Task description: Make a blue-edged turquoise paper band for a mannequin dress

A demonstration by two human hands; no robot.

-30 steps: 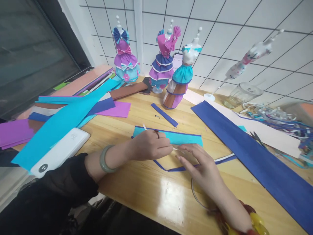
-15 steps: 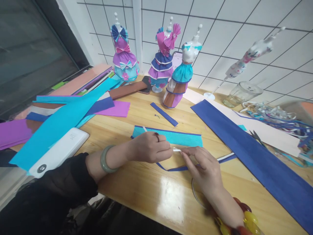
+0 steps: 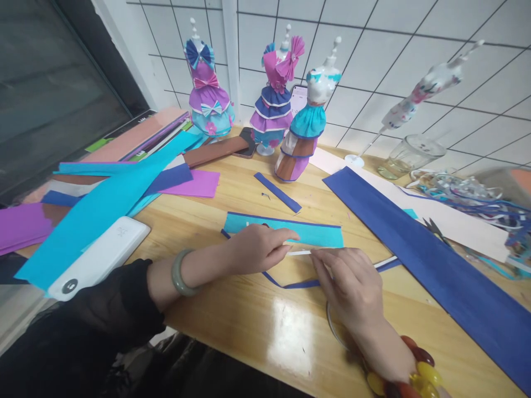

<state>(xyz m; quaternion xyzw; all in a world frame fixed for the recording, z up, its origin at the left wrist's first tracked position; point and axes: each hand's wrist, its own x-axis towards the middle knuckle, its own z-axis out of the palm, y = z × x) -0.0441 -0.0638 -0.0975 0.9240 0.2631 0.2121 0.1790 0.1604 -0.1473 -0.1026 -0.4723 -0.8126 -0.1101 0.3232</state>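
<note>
Okay, on the table we see turquoise paper, right hand pinching, left hand with thumb and index parted (whether it grips, we can't tell), then white strip, pinched by the right, nearside of the paper.

The pale wooden worktop is finished glossy, and a bright glare is mirrored in it. Matt, paper-like surfaces are shown by the blue-edged turquoise strip and the long dark-blue strip. Smooth plastic is suggested by the white rounded slab. Clear glass is seen in the transparent cup, sheer cloth in the black sleeve, and a polished, stone-like finish in the grey-green bangle.
</note>
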